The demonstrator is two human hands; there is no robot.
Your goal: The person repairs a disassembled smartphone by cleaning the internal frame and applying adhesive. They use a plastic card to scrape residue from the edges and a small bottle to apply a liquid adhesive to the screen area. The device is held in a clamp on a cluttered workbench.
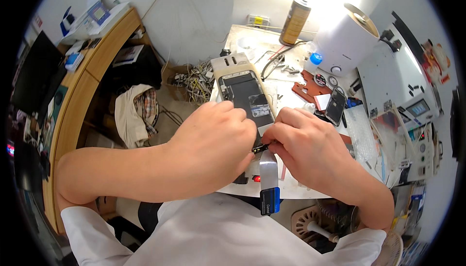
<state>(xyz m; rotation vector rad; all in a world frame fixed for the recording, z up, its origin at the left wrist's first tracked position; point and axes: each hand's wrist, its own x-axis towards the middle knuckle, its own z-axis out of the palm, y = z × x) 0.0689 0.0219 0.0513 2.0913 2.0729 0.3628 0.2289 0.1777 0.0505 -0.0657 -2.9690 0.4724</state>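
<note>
My left hand (213,132) and my right hand (310,142) meet over the near part of the white table, both with fingers closed. A small black strip-shaped part (260,148) with tiny light spots runs between their fingertips, pinched from both sides. Just below it is a thin, flat metal pry tool (269,169) with a black and blue handle, its upper end hidden at the strip. Whether a finger also holds this tool, I cannot tell. Beyond my hands, an opened phone (245,93) lies on a cream-coloured holder (221,64), partly covered by my left hand.
A tall spray can (295,22) and a white rounded appliance (347,42) stand at the back. A blue-capped bottle (314,61), a second phone (336,106) and small tools crowd the right side. Left, a box of tangled cables (196,84) sits near a wooden desk (77,106).
</note>
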